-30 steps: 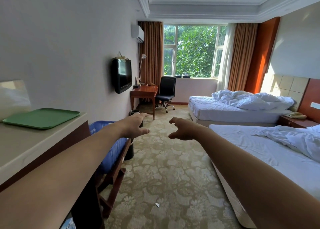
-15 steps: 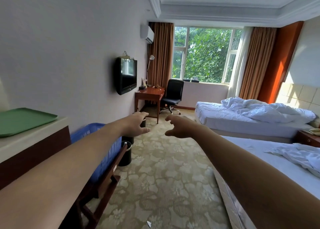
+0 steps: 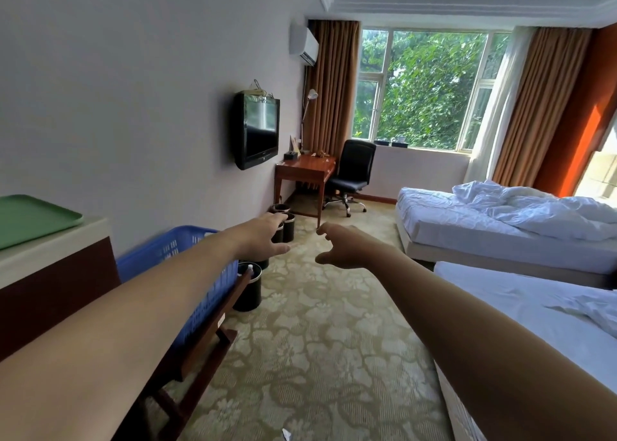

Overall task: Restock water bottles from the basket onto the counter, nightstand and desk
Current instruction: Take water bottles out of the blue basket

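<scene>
Both my arms stretch forward over the carpet. My left hand (image 3: 265,237) is empty, its fingers relaxed. My right hand (image 3: 344,245) is also empty, with loosely curled fingers. A blue plastic basket (image 3: 173,250) sits on a wooden luggage rack at the left, under my left forearm; its contents are hidden. The counter (image 3: 50,257) at the far left carries a green tray (image 3: 30,218). The wooden desk (image 3: 305,170) stands against the left wall near the window. No bottle shows in the basket from here.
Black waste bins (image 3: 248,287) stand on the floor by the rack, with more bins (image 3: 287,225) further on. A black office chair (image 3: 354,173) sits at the desk. Two beds (image 3: 500,227) fill the right side. A TV (image 3: 258,133) hangs on the left wall.
The view has swung left and moved forward along the room. The nightstand at the right has left the frame. Both hands stay stretched out and empty.
</scene>
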